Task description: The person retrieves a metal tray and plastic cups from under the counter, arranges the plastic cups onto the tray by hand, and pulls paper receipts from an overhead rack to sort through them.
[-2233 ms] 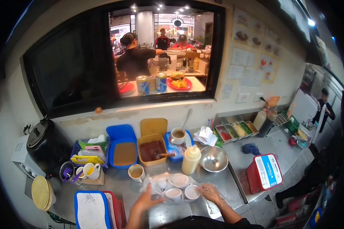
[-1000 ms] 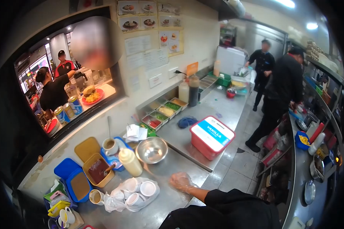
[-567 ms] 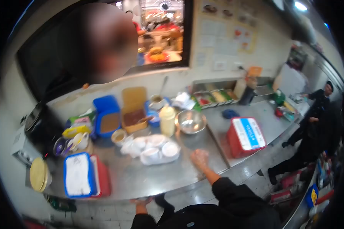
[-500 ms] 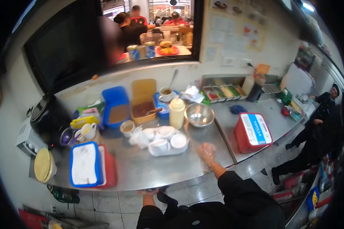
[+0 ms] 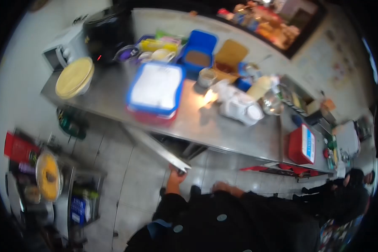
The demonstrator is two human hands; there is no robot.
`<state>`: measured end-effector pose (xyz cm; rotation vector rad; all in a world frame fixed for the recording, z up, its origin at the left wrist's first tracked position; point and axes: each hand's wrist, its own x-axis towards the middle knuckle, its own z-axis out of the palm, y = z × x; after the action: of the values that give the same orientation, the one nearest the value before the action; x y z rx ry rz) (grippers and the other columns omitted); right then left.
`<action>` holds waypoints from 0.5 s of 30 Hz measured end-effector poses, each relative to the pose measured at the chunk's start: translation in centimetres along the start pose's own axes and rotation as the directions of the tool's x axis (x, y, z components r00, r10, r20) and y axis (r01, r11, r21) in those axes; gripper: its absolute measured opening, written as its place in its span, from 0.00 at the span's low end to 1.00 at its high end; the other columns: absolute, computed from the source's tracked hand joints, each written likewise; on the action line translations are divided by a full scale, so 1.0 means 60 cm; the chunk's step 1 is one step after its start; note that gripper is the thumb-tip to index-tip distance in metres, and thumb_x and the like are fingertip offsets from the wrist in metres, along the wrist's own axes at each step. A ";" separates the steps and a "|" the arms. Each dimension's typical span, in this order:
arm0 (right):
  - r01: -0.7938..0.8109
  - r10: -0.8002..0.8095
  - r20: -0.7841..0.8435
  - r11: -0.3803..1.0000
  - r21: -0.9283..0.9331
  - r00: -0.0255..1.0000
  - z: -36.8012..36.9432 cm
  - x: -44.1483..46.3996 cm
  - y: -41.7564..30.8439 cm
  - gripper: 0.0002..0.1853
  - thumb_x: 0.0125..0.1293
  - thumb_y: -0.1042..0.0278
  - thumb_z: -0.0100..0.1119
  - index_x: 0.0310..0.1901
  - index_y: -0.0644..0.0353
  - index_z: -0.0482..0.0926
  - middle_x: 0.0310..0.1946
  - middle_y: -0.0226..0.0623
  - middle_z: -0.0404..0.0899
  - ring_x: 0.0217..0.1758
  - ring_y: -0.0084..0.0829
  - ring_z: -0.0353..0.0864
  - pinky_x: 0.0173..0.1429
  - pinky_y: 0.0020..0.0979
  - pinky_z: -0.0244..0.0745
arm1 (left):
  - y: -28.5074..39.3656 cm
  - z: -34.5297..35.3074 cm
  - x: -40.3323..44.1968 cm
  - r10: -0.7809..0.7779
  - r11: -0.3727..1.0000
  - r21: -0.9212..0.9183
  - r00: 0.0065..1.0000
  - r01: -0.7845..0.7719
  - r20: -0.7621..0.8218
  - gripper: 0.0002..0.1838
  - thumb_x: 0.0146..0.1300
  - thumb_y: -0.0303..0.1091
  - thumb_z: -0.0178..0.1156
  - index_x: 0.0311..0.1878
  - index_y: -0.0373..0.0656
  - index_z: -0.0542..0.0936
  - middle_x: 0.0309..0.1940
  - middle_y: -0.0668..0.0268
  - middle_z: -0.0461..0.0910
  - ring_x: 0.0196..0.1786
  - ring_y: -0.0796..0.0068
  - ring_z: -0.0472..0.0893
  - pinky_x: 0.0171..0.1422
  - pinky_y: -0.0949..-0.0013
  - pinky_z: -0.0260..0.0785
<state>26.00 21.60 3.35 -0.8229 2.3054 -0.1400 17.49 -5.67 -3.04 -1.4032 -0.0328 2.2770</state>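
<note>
My left hand is closed on the outer end of a metal door, which stands swung out from under the steel counter. A dark opening shows behind the door. My right hand is low in front of my body, blurred, and its fingers cannot be made out. Above the door, on the counter, a white-lidded blue tub is stacked on a red one. Right of it lies a plastic bag of white cups.
A yellow-lidded tub stands at the counter's left end. Along the back are a blue bin, a brown bin and a metal bowl. A red vanilla tub is farther right. Dark-clothed people stand at the right.
My view has swung left and down. The metal door is now out from the counter with my left hand on it. My right hand has left the countertop and come back toward my body.
</note>
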 end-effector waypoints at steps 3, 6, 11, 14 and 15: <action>0.018 0.017 0.242 0.990 -0.141 0.970 0.037 0.102 0.026 0.11 0.57 0.65 0.49 0.29 0.55 0.82 0.29 0.38 0.81 0.31 0.42 0.78 0.37 0.41 0.72 | 0.147 -0.167 -0.068 -0.065 0.792 0.611 0.996 0.015 0.059 0.50 0.53 0.67 0.56 0.64 0.32 0.55 0.49 0.38 0.67 0.50 0.49 0.73 0.48 0.53 0.74; 0.218 -0.180 0.143 0.919 -0.327 0.973 0.043 0.217 0.041 0.10 0.56 0.66 0.50 0.28 0.57 0.81 0.29 0.40 0.81 0.32 0.41 0.79 0.36 0.41 0.72 | 0.290 -0.185 -0.191 0.528 0.553 0.818 0.826 -0.158 -0.197 0.40 0.58 0.63 0.53 0.66 0.48 0.58 0.49 0.45 0.70 0.39 0.55 0.74 0.41 0.55 0.72; 0.166 -0.173 -0.033 0.973 -0.163 0.984 0.053 0.436 0.013 0.09 0.53 0.63 0.51 0.31 0.56 0.79 0.29 0.39 0.79 0.31 0.39 0.79 0.35 0.45 0.70 | 0.270 -0.037 -0.338 0.882 -0.052 0.960 0.439 -0.274 0.173 0.42 0.52 0.66 0.57 0.60 0.42 0.65 0.45 0.54 0.75 0.39 0.60 0.76 0.48 0.57 0.67; -0.004 0.003 -0.063 1.000 -0.018 0.998 0.059 0.582 0.029 0.09 0.53 0.63 0.52 0.32 0.56 0.78 0.29 0.39 0.79 0.31 0.38 0.78 0.36 0.44 0.70 | 0.282 -0.025 -0.348 0.881 -0.456 0.870 -0.039 0.188 0.471 0.34 0.50 0.58 0.62 0.52 0.41 0.73 0.38 0.55 0.77 0.38 0.56 0.77 0.45 0.57 0.65; -0.046 0.046 -0.088 0.999 -0.002 0.995 0.069 0.636 0.050 0.09 0.53 0.64 0.52 0.32 0.57 0.78 0.29 0.39 0.79 0.31 0.38 0.78 0.36 0.44 0.70 | 0.304 -0.028 -0.357 0.866 -0.487 0.860 -0.049 0.152 0.498 0.30 0.51 0.55 0.62 0.49 0.41 0.74 0.37 0.56 0.77 0.38 0.56 0.77 0.44 0.58 0.65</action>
<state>5.22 1.74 -22.28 -0.7790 2.4057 -0.1534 20.14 -30.79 9.47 -1.1948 3.0672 0.6196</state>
